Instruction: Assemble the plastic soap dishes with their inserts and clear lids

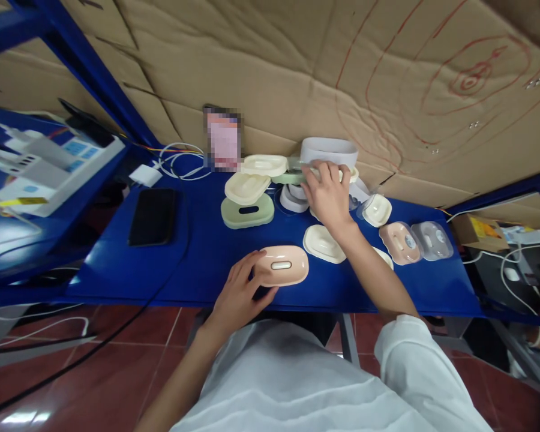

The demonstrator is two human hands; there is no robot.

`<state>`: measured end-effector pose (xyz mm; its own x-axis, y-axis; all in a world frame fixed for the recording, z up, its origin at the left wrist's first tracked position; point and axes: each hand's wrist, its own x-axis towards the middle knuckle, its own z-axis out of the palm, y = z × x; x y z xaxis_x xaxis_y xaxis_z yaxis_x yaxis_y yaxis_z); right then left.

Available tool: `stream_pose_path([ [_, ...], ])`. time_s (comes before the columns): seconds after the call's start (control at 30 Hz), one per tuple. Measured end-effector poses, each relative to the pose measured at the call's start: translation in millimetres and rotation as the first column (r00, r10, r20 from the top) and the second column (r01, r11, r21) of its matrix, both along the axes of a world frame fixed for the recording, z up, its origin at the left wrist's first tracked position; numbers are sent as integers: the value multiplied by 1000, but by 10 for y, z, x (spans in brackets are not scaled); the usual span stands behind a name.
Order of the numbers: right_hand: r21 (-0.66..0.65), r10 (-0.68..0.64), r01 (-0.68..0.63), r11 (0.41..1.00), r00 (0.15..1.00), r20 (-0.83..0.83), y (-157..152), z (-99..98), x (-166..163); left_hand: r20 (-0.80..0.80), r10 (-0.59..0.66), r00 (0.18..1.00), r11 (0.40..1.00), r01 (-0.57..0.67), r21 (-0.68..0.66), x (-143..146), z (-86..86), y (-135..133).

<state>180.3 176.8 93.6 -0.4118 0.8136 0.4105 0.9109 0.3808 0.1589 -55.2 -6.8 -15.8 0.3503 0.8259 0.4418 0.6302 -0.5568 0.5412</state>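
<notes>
My left hand (240, 294) is closed around the left end of a peach oval soap box (292, 257), held near the front edge of the table, its small slotted face up. Over the pile at the back, my right hand (326, 189) has its fingers bent down; what they grip is hidden beneath them. Beside its fingertips lies a pale green piece (288, 178) with a clear cover. Cream oval trays (247, 188) are stacked to the left, above a green oval shell (247, 211) with a dark slot. Below my right wrist lies another cream tray (320, 243).
A white oval bin (328, 150) stands at the back against the cardboard wall (270, 72). At the right lie a peach case (400, 242) and a grey case (432, 241). A black phone (152, 217), a white charger (146, 174) and cables lie left.
</notes>
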Motion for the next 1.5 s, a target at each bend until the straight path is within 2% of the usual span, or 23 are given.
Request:
stream_pose_path([
  [0.2, 33, -25, 25, 999, 1000, -4, 91, -2, 96, 1, -7, 1000, 1000, 7, 7, -19, -29, -14],
  [0.37, 134, 15, -1, 991, 994, -109, 151, 150, 318, 17, -9, 1000, 1000, 9, 2, -19, -29, -4],
  [0.47, 179, 97, -66, 982, 981, -170, 43, 248, 418, 42, -21, 999, 1000, 22, -13, -17, -18, 9],
  [0.57, 198, 194, -159, 967, 965, -174, -279, 251, 432, 68, -32, 997, 999, 34, -32, -21, -25, 9],
  [0.63, 219, 280, -244, 945, 947, -155, -612, 157, 390, 88, -22, 996, 997, 29, -73, -28, -40, 1],
  [0.7, 219, 366, -332, 918, 920, -139, -980, -22, 328, 116, 11, 993, 989, 6, -146, -39, -59, -7],
  [0.8, 138, 433, -414, 900, 885, -170, -1439, -377, 244, 162, 60, 985, 972, -21, -233, -60, -84, -6],
  [0.87, 75, 452, -448, 891, 861, -234, -1621, -594, 211, 170, 48, 984, 970, -5, -244, -75, -93, 4],
  [0.97, -52, 449, -491, 870, 831, -329, -1729, -807, 191, 135, 3, 991, 969, 31, -244, -94, -98, 26],
  [1.1, -194, 455, -547, 814, 809, -373, -1751, -907, 198, 97, -32, 995, 983, 49, -179, -112, -118, 44],
  [1.23, -170, 522, -595, 785, 785, -333, -1778, -953, 246, 62, -20, 998, 995, 26, -100, -119, -146, 32],
  [1.5, -133, 506, -547, 827, 826, -249, -1907, -1019, 266, 4, -47, 999, 997, 47, -65, -98, -159, -6],
])
